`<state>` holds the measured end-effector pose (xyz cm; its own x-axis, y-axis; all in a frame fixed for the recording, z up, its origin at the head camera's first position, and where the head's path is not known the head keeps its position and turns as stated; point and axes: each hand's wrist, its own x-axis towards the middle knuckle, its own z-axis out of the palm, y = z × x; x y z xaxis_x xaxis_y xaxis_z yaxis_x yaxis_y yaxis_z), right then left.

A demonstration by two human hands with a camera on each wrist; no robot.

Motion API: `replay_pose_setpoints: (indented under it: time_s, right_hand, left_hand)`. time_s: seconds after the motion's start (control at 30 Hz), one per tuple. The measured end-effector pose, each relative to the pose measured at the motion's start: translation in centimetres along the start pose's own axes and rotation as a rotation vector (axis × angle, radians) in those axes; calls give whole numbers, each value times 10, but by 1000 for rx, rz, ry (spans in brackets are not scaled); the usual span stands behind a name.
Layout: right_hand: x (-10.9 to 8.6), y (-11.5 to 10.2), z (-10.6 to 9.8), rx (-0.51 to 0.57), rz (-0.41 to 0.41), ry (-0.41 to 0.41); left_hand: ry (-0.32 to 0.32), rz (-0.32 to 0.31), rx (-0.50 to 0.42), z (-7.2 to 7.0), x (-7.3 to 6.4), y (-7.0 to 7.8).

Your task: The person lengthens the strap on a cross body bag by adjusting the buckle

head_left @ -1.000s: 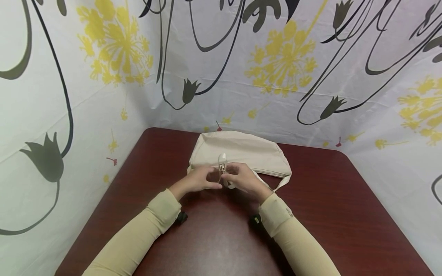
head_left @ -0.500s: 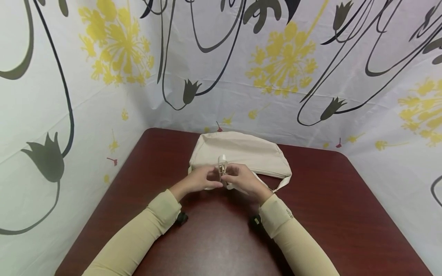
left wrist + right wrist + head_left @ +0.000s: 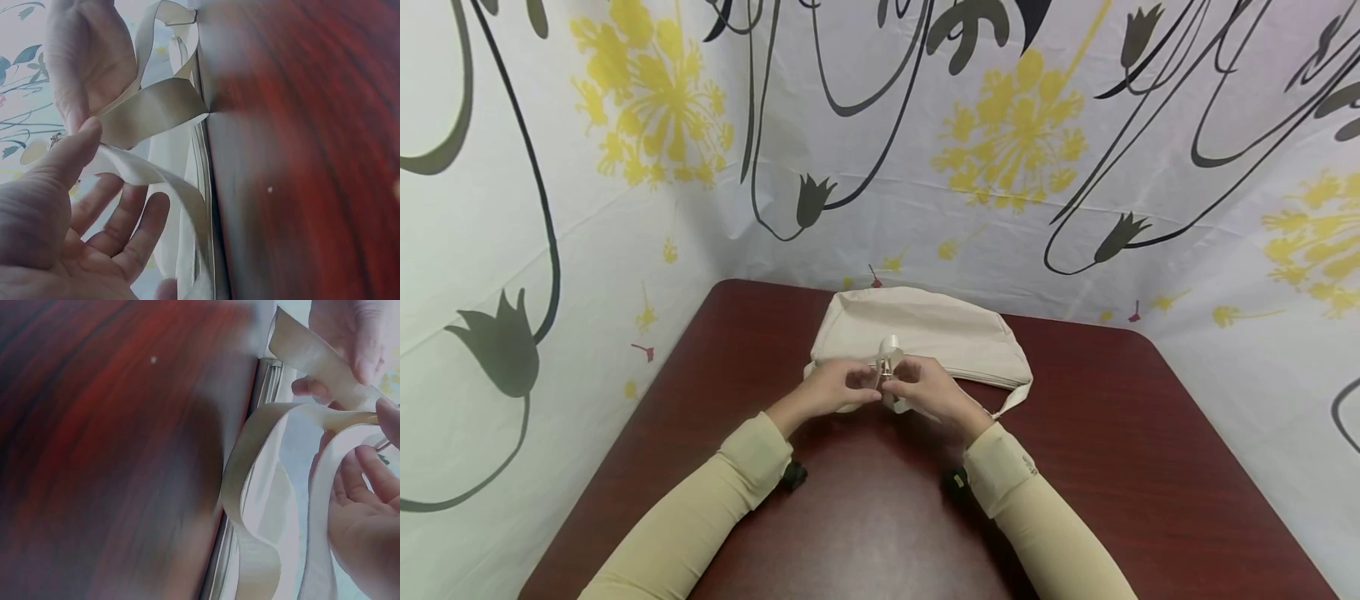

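A cream cloth bag [image 3: 925, 325] lies on its side at the back of the table. Its strap [image 3: 153, 112] is raised in front of it, with a small metal buckle [image 3: 886, 367] between the hands. My left hand [image 3: 835, 387] pinches the strap near the buckle between thumb and fingers. On the other side, my right hand [image 3: 932, 390] pinches the strap at the buckle, its thumb towards the left hand. Loops of webbing hang down to the tabletop in the right wrist view. The exact threading through the buckle is too small to tell.
The dark red-brown table [image 3: 850, 517] carries the bag near its far edge. White cloth walls [image 3: 880, 167] with printed flowers stand behind and at both sides. A dark wrist device [image 3: 793, 475] shows under the left cuff, another [image 3: 955, 481] by the right cuff.
The strap end standing above the buckle has turned and shifted slightly to the right. Both hands keep nearly the same place, and the bag has hardly moved.
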<state>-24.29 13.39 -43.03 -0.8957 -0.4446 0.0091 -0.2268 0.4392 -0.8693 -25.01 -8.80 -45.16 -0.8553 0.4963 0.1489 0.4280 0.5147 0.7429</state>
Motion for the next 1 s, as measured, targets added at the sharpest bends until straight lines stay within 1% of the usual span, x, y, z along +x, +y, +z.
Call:
replay_pose_setpoints:
  time_s: [0.17, 0.3, 0.43, 0.6, 0.77, 0.9, 1.0]
  right_hand:
    - [2, 5, -2, -58, -27, 14]
    - [2, 6, -3, -47, -23, 15]
    - [3, 5, -3, -39, -7, 10]
    - [1, 5, -5, -66, 14, 6]
    - [0, 5, -6, -69, 37, 20]
    - [-1, 6, -6, -70, 32, 26]
    - [-1, 7, -7, -100, 22, 34]
  left_hand:
    - [1, -15, -8, -1, 0, 1]
    - [-5, -21, 4, -2, 0, 1]
    - [-1, -14, 10, -3, 1, 0]
    - [0, 0, 16, -4, 2, -1]
    - [1, 19, 28, -5, 2, -3]
    - [5, 23, 57, -4, 3, -5]
    - [2, 27, 62, -4, 3, -5]
